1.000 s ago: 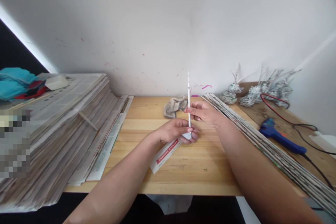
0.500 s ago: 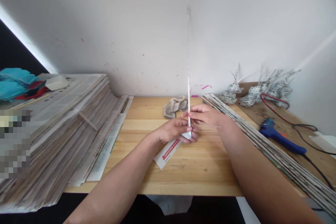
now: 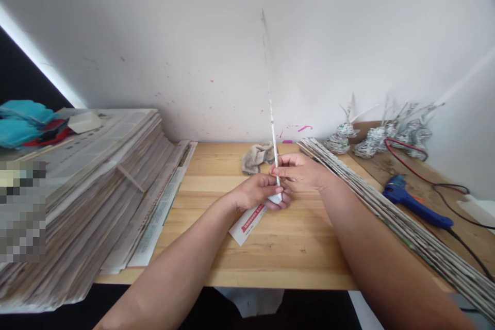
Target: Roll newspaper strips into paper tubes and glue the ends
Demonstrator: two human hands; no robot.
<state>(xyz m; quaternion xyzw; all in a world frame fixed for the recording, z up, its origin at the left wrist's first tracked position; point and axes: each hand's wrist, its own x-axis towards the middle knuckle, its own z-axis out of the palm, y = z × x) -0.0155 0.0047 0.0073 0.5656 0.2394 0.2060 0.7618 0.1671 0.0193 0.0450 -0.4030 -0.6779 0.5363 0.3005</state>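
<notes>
A thin rolled paper stick (image 3: 272,122) rises from between my hands, its top leaning a little left against the white wall behind. My left hand (image 3: 263,192) pinches its lower end, where a loose printed paper strip (image 3: 251,223) with red lettering trails down to the left. Just above, my right hand (image 3: 296,169) grips the stick between thumb and fingers. A crumpled grey-beige cloth (image 3: 256,158) lies on the wooden table (image 3: 270,268) behind my hands.
Stacked newspapers (image 3: 96,191) fill the left side. On the right lie long paper sticks (image 3: 371,196), a blue glue gun (image 3: 419,205) with a cable, and woven paper figures (image 3: 340,139). A teal bundle (image 3: 25,118) rests on the newspapers.
The stick's upper end has tilted to the left. The paper strip's loose end has moved slightly up and right. Both hands keep their hold.
</notes>
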